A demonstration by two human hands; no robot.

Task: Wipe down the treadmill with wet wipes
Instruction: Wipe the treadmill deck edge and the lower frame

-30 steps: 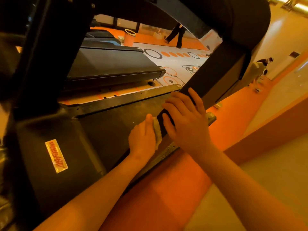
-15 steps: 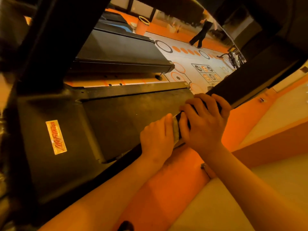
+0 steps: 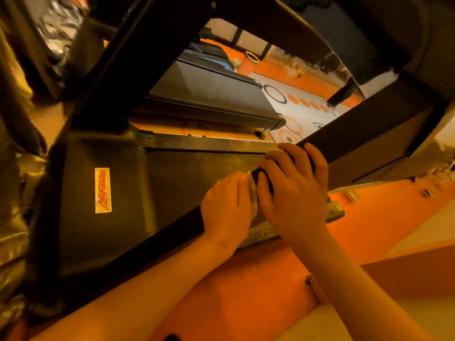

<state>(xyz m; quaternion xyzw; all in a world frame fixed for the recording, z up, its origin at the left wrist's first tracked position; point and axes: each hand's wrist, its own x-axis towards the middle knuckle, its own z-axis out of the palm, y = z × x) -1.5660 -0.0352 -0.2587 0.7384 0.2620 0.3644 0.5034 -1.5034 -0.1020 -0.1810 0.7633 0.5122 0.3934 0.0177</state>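
The black treadmill (image 3: 192, 183) fills the middle of the view, its belt deck running from the motor cover with a yellow label (image 3: 103, 190) toward the right. My left hand (image 3: 225, 207) grips a pale wet wipe (image 3: 253, 195) wrapped round the black handrail bar (image 3: 357, 139) that slants up to the right. My right hand (image 3: 293, 190) grips the same bar just above the wipe, fingers curled over its top. Only a thin edge of the wipe shows between the two hands.
A second treadmill (image 3: 214, 94) stands beyond, on a floor marked with circles and orange dots. A person's legs (image 3: 342, 94) show at the back right. Orange floor (image 3: 246, 279) lies below my arms. The black upright (image 3: 138, 57) crosses at upper left.
The view has swung and tilted to the left. Both hands stay on the handrail bar, with the wipe still under my left hand; they sit slightly lower along the bar.
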